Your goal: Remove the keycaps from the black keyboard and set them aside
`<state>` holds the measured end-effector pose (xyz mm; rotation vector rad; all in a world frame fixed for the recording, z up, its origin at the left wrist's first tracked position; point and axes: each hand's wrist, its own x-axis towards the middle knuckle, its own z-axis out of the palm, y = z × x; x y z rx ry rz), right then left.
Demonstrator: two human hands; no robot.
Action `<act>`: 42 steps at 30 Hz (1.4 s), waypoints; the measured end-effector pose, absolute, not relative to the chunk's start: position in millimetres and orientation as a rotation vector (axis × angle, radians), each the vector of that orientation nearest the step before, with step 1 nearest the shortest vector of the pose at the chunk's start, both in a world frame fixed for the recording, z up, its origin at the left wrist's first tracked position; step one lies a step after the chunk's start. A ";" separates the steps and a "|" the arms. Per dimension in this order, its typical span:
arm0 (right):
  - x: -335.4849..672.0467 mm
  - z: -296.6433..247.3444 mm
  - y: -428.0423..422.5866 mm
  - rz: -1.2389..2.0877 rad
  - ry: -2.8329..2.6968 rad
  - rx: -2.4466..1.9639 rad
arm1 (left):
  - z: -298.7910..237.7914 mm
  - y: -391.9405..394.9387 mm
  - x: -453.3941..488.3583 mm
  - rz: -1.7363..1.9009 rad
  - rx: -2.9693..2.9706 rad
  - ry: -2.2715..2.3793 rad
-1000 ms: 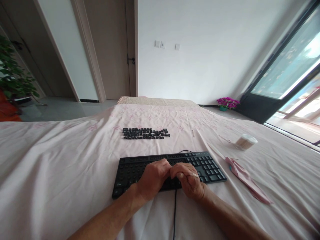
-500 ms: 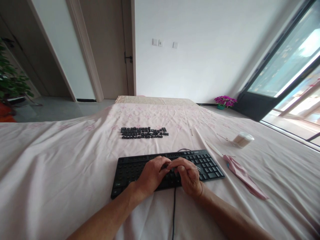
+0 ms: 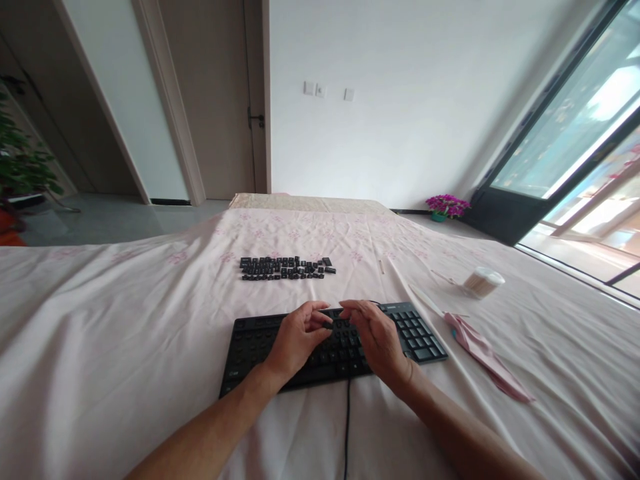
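Note:
A black keyboard (image 3: 423, 335) lies on the cloth in front of me, with keys on its right side and small bare posts on its left. Over its middle, my left hand (image 3: 294, 341) pinches a small black keycap (image 3: 328, 325) between thumb and fingers. Opposite it, my right hand (image 3: 379, 339) has its fingers drawn together above the keys. A thin pale stick (image 3: 331, 308) shows at the right fingertips, too small to name. Beyond the keyboard, several loose keycaps (image 3: 265, 265) lie in rough rows.
A clear round tub of cotton swabs (image 3: 484, 283) stands at the right. Close by are a folded pink cloth (image 3: 493, 363) and a loose swab (image 3: 383, 267). The keyboard cable (image 3: 347, 427) runs toward me over the wrinkled pink bedsheet (image 3: 125, 347).
My hands have moved apart from each other, with a gap between their fingertips. The keycap in my left hand now shows. The stick behind my right hand is no longer visible there.

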<state>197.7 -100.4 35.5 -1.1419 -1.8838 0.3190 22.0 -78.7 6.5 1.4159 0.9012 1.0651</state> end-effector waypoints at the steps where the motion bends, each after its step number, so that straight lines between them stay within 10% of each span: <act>1: 196.8 34.2 -98.2 0.323 -1.918 -1.198 | 6.3 -78.7 21.9 1.072 1.402 0.898; 42: 189.4 40.1 -78.1 0.631 -1.964 -1.493 | 4.3 -80.6 23.2 1.108 1.440 0.949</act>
